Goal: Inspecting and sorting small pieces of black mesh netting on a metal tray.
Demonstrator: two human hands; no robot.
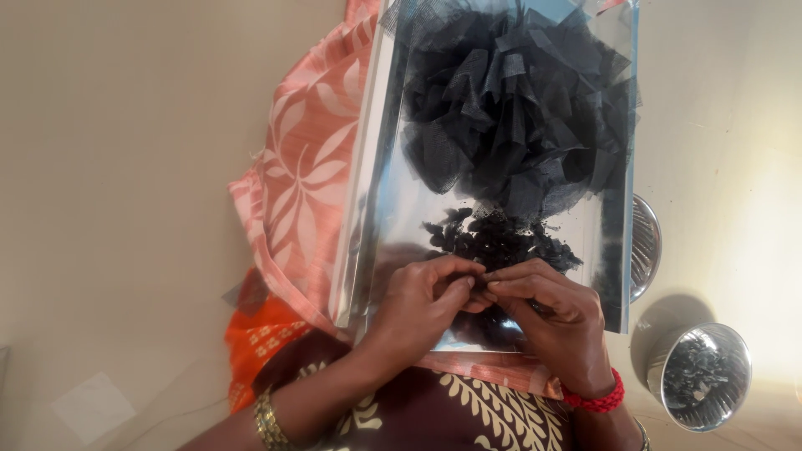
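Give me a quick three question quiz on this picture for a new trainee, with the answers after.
1. True or false: the left hand and right hand meet fingertip to fingertip over the steel tray.
2. What fills the far half of the tray? A) black net pieces B) red thread C) white beads
3. Where is the steel cup of dark bits: on the person's left or right?

Key
1. True
2. A; small black bits lie nearer the hands
3. Right, on the floor beside the tray

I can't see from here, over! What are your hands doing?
Left hand and right hand pinching one small black piece together. Tray on lap, black net piled behind. Nothing blocking.
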